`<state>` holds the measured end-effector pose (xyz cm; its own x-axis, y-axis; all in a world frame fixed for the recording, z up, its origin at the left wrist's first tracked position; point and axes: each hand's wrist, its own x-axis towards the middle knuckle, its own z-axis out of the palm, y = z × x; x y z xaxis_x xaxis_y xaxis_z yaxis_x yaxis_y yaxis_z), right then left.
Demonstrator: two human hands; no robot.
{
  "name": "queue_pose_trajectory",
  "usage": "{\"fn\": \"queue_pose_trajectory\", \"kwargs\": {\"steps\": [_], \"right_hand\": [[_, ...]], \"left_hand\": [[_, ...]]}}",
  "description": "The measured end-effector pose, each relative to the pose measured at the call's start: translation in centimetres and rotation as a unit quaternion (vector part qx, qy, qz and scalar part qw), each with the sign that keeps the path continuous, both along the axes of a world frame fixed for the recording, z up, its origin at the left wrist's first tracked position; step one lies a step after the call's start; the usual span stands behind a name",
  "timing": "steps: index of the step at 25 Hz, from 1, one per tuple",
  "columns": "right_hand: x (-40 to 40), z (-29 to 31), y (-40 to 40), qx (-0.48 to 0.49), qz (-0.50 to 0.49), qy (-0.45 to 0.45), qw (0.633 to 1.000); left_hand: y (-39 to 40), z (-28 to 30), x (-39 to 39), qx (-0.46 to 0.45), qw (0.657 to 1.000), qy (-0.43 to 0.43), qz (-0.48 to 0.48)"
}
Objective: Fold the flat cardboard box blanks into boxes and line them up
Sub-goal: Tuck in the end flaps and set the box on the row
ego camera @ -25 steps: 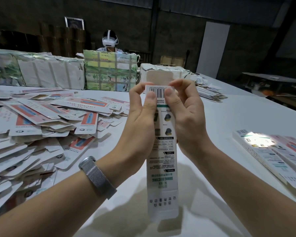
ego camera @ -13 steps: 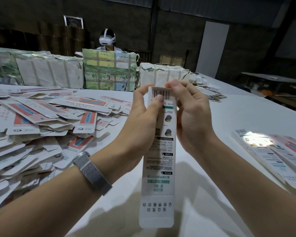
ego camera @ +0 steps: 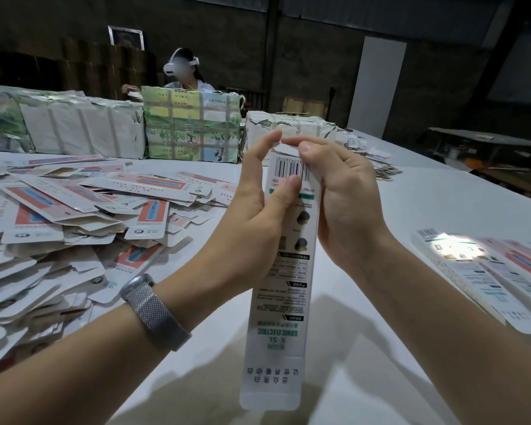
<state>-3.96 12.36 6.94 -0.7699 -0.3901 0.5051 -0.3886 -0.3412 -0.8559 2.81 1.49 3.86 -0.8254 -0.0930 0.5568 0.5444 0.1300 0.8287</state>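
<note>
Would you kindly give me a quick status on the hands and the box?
Left hand and right hand both grip the box near its barcode end. Box upright above the table, top flap being tucked. Nothing in the way.

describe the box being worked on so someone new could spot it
Start at the white table, with loose flat blanks heaped on its left and finished boxes lined up on its right. Between them, both hands hold one long white box upright. Unlike the rest, it is off the table, barcode end up.

dim packing warehouse, long white table (ego camera: 411,191) heaped with flat box blanks (ego camera: 74,210), strapped bundles (ego camera: 190,124), bare walls
</note>
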Motion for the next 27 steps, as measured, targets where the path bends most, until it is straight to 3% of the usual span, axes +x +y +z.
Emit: {"fn": "queue_pose_trajectory", "kwargs": {"steps": [5,9,15,20,27], "right_hand": [[-0.19,0.77,0.39,0.036,-0.016,-0.003,0.999],[-0.48,1.01,0.66,0.053,-0.003,0.026,0.998],[-0.38,0.66,0.25,0.039,0.017,-0.035,0.999],[-0.05,0.53,0.1,0.026,-0.011,0.02,0.999],[-0.18,0.69,0.26,0.037,-0.017,0.02,0.999]], "left_hand": [[-0.39,0.11,0.08,-0.044,0.999,0.016,0.001],[-0.63,0.47,0.06,-0.023,1.0,0.009,0.019],[-0.4,0.44,0.21,-0.045,0.998,0.011,0.03],[-0.5,0.62,0.33,-0.042,0.999,0.022,0.018],[-0.67,0.61,0.41,-0.08,0.996,0.03,0.031]]}}
